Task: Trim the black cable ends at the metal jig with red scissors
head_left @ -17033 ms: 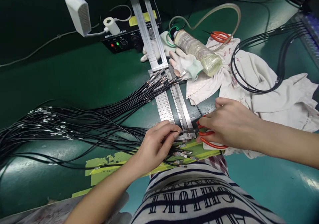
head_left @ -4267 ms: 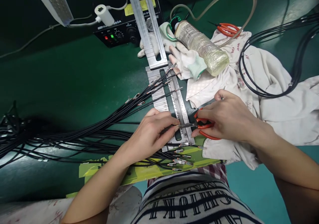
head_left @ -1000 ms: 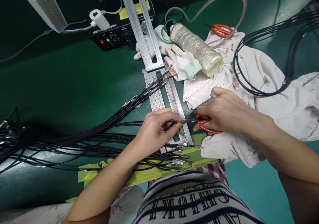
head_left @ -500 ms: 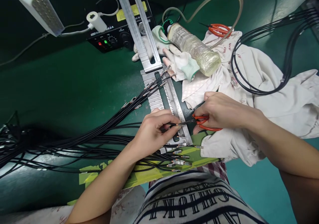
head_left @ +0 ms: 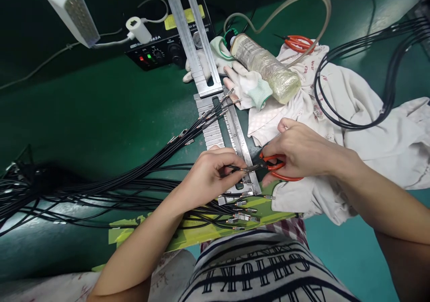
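My left hand [head_left: 215, 172] pinches a thin black cable [head_left: 231, 166] near its bared end, over the slotted metal fixture [head_left: 242, 143]. My right hand [head_left: 290, 152] is closed round the orange handles of small cutters [head_left: 273, 164]. Their dark jaws meet the cable's tip just right of my left fingertips; whether they bite into it cannot be made out. Below my left hand, several black cables with metal connectors [head_left: 243, 217] lie over yellow-green tape [head_left: 195, 235]. Another bundle of cables [head_left: 168, 152] runs up across the fixture, its connectors at the upper end.
A wrapped bottle [head_left: 268, 66] lies beside white gloves [head_left: 250, 87] on pale cloth [head_left: 356, 87]. Another orange-handled tool [head_left: 298, 43] rests behind it. Coiled black cable [head_left: 319, 100] is at right. A control box [head_left: 161, 51] and white lamp [head_left: 72, 13] stand at the back.
The view has shifted slightly, moving the background right. The cutters' jaws have come closer to my left fingertips and now overlap the cable end. Both hands keep their grips.
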The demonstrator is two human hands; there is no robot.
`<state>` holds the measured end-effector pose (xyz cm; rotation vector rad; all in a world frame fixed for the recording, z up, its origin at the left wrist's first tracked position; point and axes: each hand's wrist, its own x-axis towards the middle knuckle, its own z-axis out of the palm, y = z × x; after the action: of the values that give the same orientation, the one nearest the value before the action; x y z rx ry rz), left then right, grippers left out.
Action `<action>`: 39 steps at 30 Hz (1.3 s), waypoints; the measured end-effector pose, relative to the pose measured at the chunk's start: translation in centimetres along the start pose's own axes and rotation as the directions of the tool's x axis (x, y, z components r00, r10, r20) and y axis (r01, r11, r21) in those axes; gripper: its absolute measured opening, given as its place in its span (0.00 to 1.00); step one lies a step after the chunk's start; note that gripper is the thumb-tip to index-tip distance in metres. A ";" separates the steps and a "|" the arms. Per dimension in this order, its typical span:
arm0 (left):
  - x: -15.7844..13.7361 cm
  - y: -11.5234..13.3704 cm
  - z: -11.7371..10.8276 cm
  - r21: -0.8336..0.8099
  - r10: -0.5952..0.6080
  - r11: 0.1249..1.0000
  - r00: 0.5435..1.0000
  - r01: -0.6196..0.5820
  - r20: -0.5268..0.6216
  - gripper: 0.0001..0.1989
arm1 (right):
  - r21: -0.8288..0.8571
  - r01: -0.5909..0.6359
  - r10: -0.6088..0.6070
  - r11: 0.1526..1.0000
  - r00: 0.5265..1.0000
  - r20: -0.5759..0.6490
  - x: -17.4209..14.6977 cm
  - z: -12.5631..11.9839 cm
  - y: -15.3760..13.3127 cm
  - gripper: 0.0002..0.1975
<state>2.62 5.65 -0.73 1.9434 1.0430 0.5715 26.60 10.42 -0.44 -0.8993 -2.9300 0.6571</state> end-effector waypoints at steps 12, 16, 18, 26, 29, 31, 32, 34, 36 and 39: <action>0.1 0.3 -0.3 -0.128 -0.004 0.992 0.999 0.010 0.043 0.03 | -0.040 0.016 -0.016 0.999 1.000 0.020 0.1 0.3 -0.4 0.28; 0.1 0.3 -0.4 -0.130 0.003 0.991 0.999 0.004 0.052 0.03 | -0.027 0.025 -0.024 0.999 0.999 0.040 0.1 0.3 -0.5 0.28; 0.1 0.1 -0.3 -0.127 -0.003 0.992 0.998 0.010 0.058 0.04 | -0.086 0.007 -0.003 0.996 0.999 0.042 0.1 0.3 -0.6 0.28; 0.2 0.4 -0.2 -0.182 -0.077 0.980 0.996 0.084 0.044 0.03 | -0.180 -0.039 0.051 0.983 0.997 0.063 0.1 0.1 -1.0 0.21; 0.2 0.5 -0.3 -0.216 -0.121 0.968 0.992 0.126 0.039 0.03 | -0.140 -0.052 0.056 0.989 0.998 0.028 0.2 0.4 -0.8 0.21; 0.2 0.5 -0.3 -0.248 -0.140 0.958 0.990 0.141 0.022 0.02 | -0.048 -0.055 0.053 0.997 0.998 -0.034 0.2 0.6 -0.6 0.23; 0.2 0.5 -0.3 -0.267 -0.147 0.953 0.989 0.145 0.010 0.02 | 0.013 -0.053 0.054 0.998 0.996 -0.072 0.2 0.7 -0.4 0.25; 0.3 0.5 -0.3 -0.304 -0.152 0.942 0.988 0.142 -0.009 0.03 | 0.128 -0.044 0.064 0.991 0.987 -0.151 0.1 0.8 -0.1 0.28; 0.3 0.4 -0.2 -0.329 -0.153 0.935 0.988 0.137 -0.025 0.02 | 0.199 -0.032 0.074 0.980 0.975 -0.210 0.0 0.8 0.3 0.29; 0.3 0.0 0.1 -0.344 -0.150 0.932 0.985 0.111 -0.088 0.04 | 0.228 -0.026 0.089 0.973 0.958 -0.271 -0.1 0.8 0.7 0.29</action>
<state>2.82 5.83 -0.77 1.5435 1.0583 0.7405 26.92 10.61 -1.45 -0.9669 -2.5318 0.7706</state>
